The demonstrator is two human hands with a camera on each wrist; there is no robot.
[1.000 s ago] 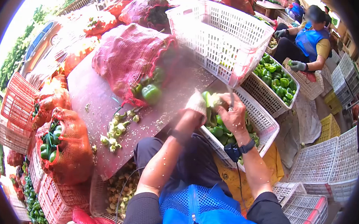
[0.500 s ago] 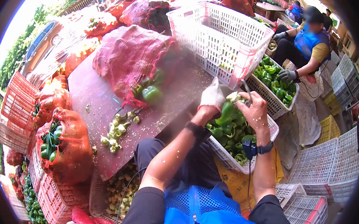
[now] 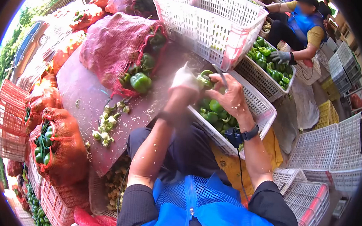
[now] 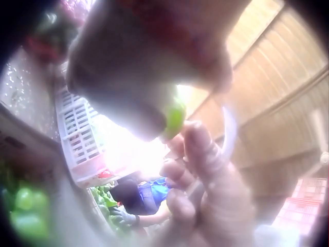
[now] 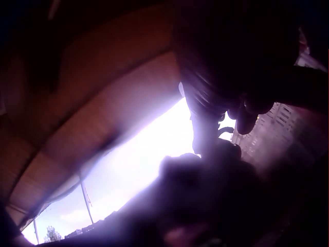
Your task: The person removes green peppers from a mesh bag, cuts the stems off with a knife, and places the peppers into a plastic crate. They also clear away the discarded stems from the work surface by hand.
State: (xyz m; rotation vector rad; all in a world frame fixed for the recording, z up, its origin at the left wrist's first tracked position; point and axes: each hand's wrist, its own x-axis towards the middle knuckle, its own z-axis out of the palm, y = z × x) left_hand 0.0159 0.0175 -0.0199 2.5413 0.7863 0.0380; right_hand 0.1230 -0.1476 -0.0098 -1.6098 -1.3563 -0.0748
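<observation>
A green bell pepper [image 3: 204, 79] is gripped in the left hand [image 3: 185, 79], which is covered by a white glove, and is held up over the near white crate [image 3: 260, 107], just right of the scene's middle. A thin metal tool [image 3: 223, 79] is clasped in the curled right hand [image 3: 232, 98] and is held just right of the pepper, with the two hands close together.

In the left wrist view the upper part is filled by the glove's palm. Only a sliver of the pepper is shown there, beside the right hand's fingers [image 4: 203, 154]. The right wrist view is too dark and blurred for anything to be told.

The near white crate is partly filled with more green peppers [image 3: 213, 112]. A larger white crate [image 3: 210, 22] is tipped on its side just beyond the hands. To the left, a pile of cut pepper cores [image 3: 106, 125] is spread on a reddish board [image 3: 83, 95]. At the board's far end a red mesh sack [image 3: 111, 46] is laid, with peppers spilling from its mouth. At the far right a second person [image 3: 304, 25] in a blue vest is seated by a far crate [image 3: 258, 82] of peppers.
</observation>
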